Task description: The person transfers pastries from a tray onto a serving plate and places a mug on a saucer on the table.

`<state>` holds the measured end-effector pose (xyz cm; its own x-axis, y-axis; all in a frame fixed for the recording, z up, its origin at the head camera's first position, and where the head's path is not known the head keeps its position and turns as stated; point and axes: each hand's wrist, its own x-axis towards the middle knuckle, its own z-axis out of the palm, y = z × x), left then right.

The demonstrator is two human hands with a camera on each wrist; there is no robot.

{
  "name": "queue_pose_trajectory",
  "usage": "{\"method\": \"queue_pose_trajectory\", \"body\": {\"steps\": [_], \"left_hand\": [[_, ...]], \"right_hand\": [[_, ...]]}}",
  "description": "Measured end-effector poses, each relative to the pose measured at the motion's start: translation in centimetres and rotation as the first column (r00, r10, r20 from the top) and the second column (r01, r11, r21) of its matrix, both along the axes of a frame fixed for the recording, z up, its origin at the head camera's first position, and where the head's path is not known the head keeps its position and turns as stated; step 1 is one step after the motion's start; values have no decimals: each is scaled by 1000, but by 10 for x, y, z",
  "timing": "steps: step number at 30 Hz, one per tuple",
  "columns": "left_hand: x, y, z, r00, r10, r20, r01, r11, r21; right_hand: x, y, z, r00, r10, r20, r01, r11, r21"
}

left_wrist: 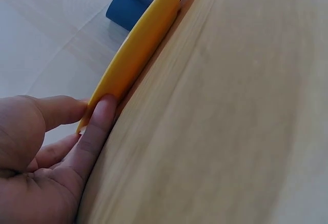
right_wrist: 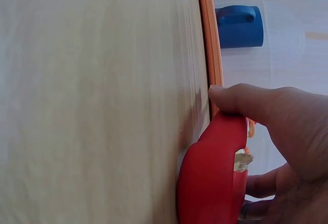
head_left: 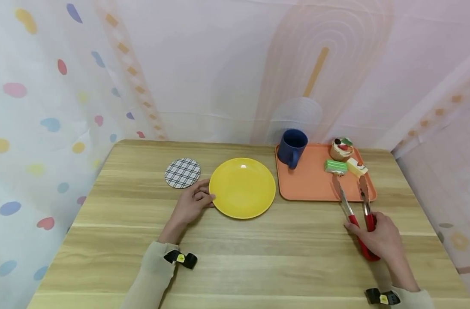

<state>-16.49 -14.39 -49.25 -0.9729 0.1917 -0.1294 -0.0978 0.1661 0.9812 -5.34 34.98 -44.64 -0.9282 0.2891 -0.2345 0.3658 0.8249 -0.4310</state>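
Left wrist view: my left fingers [left_wrist: 97, 124] are drawn nearly together on the left rim of the yellow plate [head_left: 242, 188], with only its thin edge between them. That pinch, I judge, steadies the plate from one side and leaves its broad face uncovered. The plate sits face up in the middle of the tabletop [head_left: 258, 257], near the orange tray [head_left: 308, 186] but apart from it; whether my grip tips it slightly I cannot tell.

My right fingers [right_wrist: 262, 184] curl around the red handles of the tongs [right_wrist: 211, 178], thumb on the left side, the others on the right. Their arms stand spread, probably because I squeeze only lightly, and they grasp nothing. The tips point far, over the tray: one just before the green cake [head_left: 335, 167], the other just before the yellow cake [head_left: 356, 167]; contact I cannot tell. With the cupcake [head_left: 341, 151] behind, all three sit grouped at the tray's right end, seemingly convenient for the tongs.

The blue mug [head_left: 290, 148] stands upright at the tray's far left corner, handle turned nearer me. The checked coaster [head_left: 182, 173] lies flat, left of the plate.
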Motion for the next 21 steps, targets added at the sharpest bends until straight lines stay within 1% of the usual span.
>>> {"method": "queue_pose_trajectory", "body": {"steps": [5,9,11,15,18,21], "left_hand": [[-1,3,-2,1000,-16,-5,16,1000,0],[-3,5,-3,999,-16,-33,16,1000,1],[-4,5,-3,999,-12,-39,13,1000,1],[-3,3,-1,1000,-6,-29,6,1000,4],[0,1,-2,1000,0,-18,0,1000,3],[1,0,-3,1000,11,-13,-11,1000,-2]], "right_hand": [[3,5,1,1000,-2,2,2,1000,-11],[3,11,3,1000,22,-1,-23,1000,-21],[3,14,4,999,30,11,-30,999,-26],[2,17,8,998,40,52,-37,998,-47],[3,18,7,999,49,21,-48,997,-53],[3,19,6,996,63,-57,-65,997,-38]]}}
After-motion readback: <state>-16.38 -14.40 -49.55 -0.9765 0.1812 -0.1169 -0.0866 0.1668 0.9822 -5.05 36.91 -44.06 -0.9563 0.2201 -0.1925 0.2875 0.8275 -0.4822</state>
